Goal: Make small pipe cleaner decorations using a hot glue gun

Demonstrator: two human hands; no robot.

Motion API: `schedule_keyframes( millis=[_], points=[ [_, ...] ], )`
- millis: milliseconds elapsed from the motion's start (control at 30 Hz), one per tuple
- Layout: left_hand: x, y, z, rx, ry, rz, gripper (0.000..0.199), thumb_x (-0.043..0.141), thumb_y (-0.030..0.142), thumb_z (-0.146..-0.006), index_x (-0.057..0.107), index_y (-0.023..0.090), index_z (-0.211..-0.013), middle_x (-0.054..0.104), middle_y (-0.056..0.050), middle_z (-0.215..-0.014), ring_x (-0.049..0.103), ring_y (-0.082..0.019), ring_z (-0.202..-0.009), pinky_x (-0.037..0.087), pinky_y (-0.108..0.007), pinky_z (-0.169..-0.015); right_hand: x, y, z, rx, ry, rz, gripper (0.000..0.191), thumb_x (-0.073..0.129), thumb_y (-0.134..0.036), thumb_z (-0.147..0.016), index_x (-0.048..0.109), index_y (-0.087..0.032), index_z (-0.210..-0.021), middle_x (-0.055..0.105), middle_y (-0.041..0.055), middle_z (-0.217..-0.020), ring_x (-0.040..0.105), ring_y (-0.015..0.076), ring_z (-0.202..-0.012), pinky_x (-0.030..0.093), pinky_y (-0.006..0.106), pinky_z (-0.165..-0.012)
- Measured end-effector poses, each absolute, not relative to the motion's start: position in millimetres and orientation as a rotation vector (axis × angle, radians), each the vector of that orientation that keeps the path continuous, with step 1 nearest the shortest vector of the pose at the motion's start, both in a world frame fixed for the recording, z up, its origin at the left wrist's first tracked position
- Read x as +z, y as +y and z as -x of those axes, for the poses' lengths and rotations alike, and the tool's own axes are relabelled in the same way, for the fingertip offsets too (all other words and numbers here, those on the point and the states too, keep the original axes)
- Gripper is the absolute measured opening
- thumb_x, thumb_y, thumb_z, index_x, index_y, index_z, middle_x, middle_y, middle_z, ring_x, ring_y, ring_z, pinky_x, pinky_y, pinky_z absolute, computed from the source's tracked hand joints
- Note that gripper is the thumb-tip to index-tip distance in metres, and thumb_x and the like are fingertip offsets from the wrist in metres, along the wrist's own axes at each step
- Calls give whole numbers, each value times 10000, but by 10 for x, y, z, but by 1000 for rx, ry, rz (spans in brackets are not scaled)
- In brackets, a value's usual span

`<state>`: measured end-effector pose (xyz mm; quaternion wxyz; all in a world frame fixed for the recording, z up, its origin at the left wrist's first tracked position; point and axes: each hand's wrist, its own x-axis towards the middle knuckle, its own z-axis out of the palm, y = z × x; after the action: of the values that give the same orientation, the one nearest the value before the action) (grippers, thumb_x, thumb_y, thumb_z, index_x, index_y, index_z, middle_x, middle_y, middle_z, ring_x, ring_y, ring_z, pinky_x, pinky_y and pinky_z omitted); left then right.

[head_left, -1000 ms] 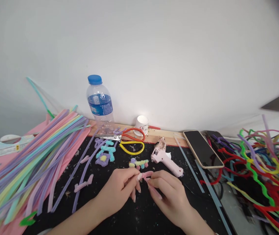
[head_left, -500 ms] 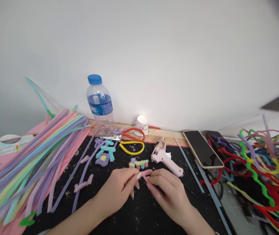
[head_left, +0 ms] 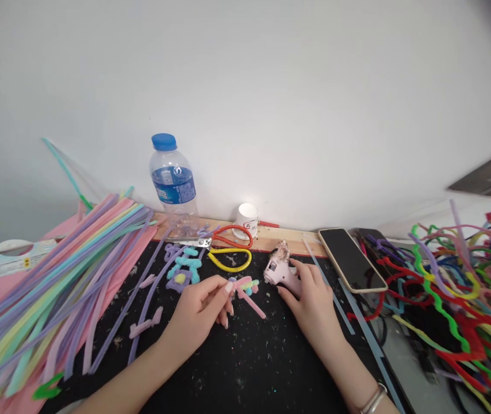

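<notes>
Left hand [head_left: 197,311]: finger and thumb pinching pink stem [head_left: 254,305] above mat [head_left: 237,371]. Right hand [head_left: 313,306]: curled round handle of glue gun [head_left: 276,272]. Step, apparently: taking up gun; lifting calls for firm grip, nozzle clear of fingers.

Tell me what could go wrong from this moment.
The pink fuzzy stem piece pinched in the left hand might snag the small multicoloured fuzzy piece it overlaps in view. The pale pink plastic glue gun, its handle between the right hand's thumb and fingers, could burn skin if its crusted brownish end is hot; heat cannot be seen.
</notes>
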<state>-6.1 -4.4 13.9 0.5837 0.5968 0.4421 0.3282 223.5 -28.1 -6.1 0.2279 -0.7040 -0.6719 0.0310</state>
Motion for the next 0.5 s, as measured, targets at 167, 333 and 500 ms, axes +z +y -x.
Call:
schedule_keyframes(
  millis=[167,333,500],
  points=[
    [141,-38,72,802,1025,-1378,286,435,353,-896,525,155,-711,554,25,-593,537,-96,-474,423,-212,-491,-114,-251,-2309,105,-1841,1935,479,640,-259,-737,482,-174,-1181,554,132,-1048,584,288,-926,475,427,-744],
    [141,-29,79,813,1026,-1387,286,442,347,-897,519,156,-698,554,27,-594,539,-94,-478,428,-211,-498,-66,-229,-2340,219,-1850,1850,383,562,-239,-776,527,-159,-1150,639,117,-1038,609,279,-922,461,417,-800],
    [138,-25,74,799,1054,-1416,292,456,347,-888,522,154,-678,550,29,-575,536,-95,-464,424,-212,-496,58,-272,-2270,495,-1618,1716,238,501,-206,-790,604,-148,-995,654,31,-758,585,174,-625,445,262,-570]
  ],
)
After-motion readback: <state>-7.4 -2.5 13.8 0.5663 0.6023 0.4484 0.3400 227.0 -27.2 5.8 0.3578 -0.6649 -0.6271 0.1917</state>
